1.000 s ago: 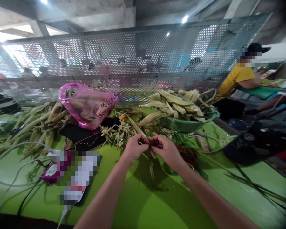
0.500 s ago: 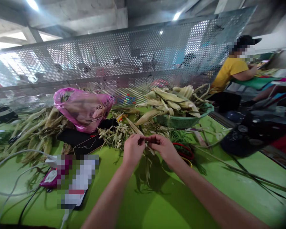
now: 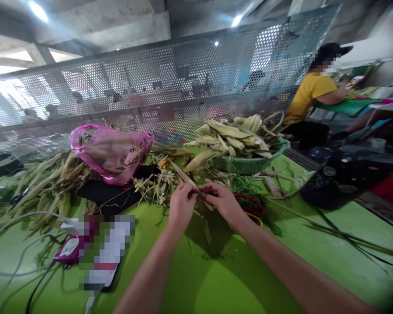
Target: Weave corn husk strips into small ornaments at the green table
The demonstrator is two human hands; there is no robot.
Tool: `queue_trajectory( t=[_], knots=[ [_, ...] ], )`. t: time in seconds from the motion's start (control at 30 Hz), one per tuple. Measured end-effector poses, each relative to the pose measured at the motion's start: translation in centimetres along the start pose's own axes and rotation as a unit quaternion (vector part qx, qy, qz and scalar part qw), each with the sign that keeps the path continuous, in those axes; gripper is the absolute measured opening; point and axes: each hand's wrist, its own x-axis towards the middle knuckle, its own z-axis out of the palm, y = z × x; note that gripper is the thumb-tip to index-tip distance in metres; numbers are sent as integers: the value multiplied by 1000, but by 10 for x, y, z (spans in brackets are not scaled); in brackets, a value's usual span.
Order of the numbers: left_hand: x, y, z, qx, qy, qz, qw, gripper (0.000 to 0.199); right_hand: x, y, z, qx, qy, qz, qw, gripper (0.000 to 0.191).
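Above the green table, my left hand [image 3: 183, 204] and my right hand [image 3: 221, 198] meet with their fingertips pinched close together. Between them is a strip of dried corn husk [image 3: 207, 226], whose loose end hangs down below the fingers. Both hands are closed on it; the exact spot of the pinch is partly hidden by the fingers. Just behind them lies a heap of small husk pieces [image 3: 162, 183]. A long pale husk leaf [image 3: 201, 160] rests beyond, and a green basket [image 3: 242, 165] piled with dry husks [image 3: 236, 135] stands behind my right hand.
A pink plastic bag [image 3: 113, 152] stands at the back left beside a husk pile [image 3: 49, 187]. A phone [image 3: 108, 257] and a purple power device [image 3: 68, 248] with cables lie at the left. A black plastic-covered container [image 3: 324, 183] is at the right. A person in yellow [image 3: 311, 93] sits beyond.
My hands stay together in nearly the same place. The husk strip's hanging end has shifted and looks narrower. The whole view has moved slightly.
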Motion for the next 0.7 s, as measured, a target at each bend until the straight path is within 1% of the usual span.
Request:
queue_trajectory(
  t=[0.13, 0.27, 0.4, 0.53, 0.7],
  knots=[
    [0, 0, 1, -18, -5, 10, 1000, 20, 2, 0, -1, -5, -9, -18, 1000, 16],
    [1, -3, 2, -23, -7, 23, 999, 21, 3, 3, -2, -11, -12, -7, 1000, 18],
    [1, -7, 2, -29, -13, 27, 999, 19, 2, 2, -4, 0, -29, 12, 999, 21],
    [1, -8, 2, -36, -20, 31, 999, 18, 2, 0, -6, -14, -45, 6, 999, 23],
    [1, -5, 1, -39, -27, 31, 998, 16, 4, 1, -9, -21, -22, 5, 1000, 22]
  ],
)
